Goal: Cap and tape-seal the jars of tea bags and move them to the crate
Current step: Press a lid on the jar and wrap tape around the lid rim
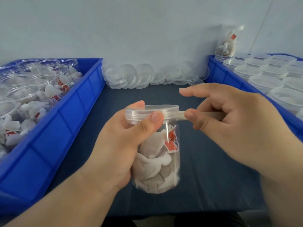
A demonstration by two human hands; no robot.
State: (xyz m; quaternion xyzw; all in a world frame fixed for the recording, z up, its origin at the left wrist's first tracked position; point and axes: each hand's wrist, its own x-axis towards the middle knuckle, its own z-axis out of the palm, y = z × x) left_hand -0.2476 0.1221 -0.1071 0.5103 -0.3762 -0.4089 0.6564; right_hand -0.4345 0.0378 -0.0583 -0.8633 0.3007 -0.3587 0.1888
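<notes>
A clear jar of tea bags (pixel 161 161) with a clear cap (pixel 152 110) on it is held above the dark table. My left hand (pixel 121 145) grips the jar from the left, its thumb pressed on the cap's rim. My right hand (pixel 229 122) pinches a strip of clear tape (pixel 182 114) that runs from the cap's right side to my thumb and fingers. The left blue crate (pixel 54 128) holds several open jars of tea bags (pixel 32 95). The right blue crate (pixel 229 76) holds several capped jars (pixel 265 82).
A pile of loose clear caps (pixel 147 76) lies against the white wall between the crates. One capped jar of tea bags (pixel 227 43) stands on top of others at the far corner of the right crate. The dark table (pixel 213 185) lies below my hands.
</notes>
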